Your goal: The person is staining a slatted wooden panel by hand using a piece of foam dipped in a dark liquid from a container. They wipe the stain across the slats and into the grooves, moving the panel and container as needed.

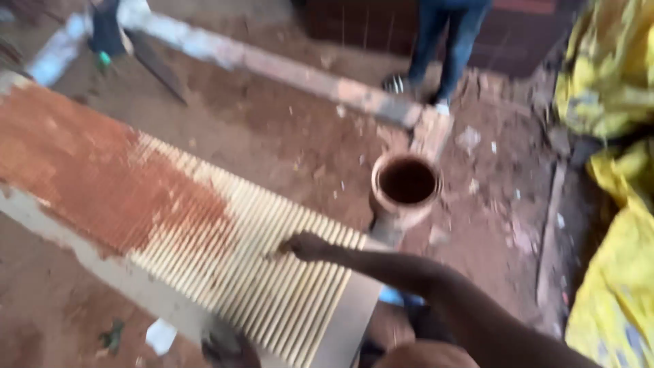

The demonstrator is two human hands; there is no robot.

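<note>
A long pleated panel filter [204,225] lies slantwise across the ground. Its far half is coated in red-brown dust and its near half is pale cream. My right hand [304,246] reaches in from the lower right and rests on the cream pleats near the filter's right end, with the fingers curled closed. Blur hides whether anything small is in it. My left hand [228,347] is a dark blurred shape at the filter's near edge, at the bottom of the view, and its grip is unclear.
A round clay-coloured pipe mouth [407,184] stands just beyond the filter's right end. Another person's legs in blue jeans [446,41] stand at the top. Yellow sheeting [606,82] fills the right side. A concrete kerb [272,65] crosses the dirt ground.
</note>
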